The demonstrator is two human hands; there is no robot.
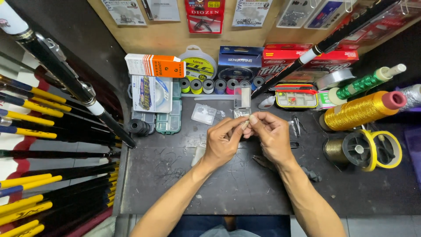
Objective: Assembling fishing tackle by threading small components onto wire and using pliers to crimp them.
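Both hands meet over the middle of the dark table. The left hand and the right hand are touching at the fingertips. Between them is a small pale piece. It is too small to say just what it is. The left hand pinches it with thumb and first finger. The right hand is closed on it too, from the other side. So the piece is right between the two hands, not nearer to one or the other. Its long way looks to run up and a bit to the right, but that is hard to tell.

Just past the fingers, on the far side, lies a small clear box with its lid up. To the far left of it is a clear bag. Small pliers lie just to the right of the right hand. A big gold thread spool rests on the right side of the table. Black and yellow fishing rods lean on the left.
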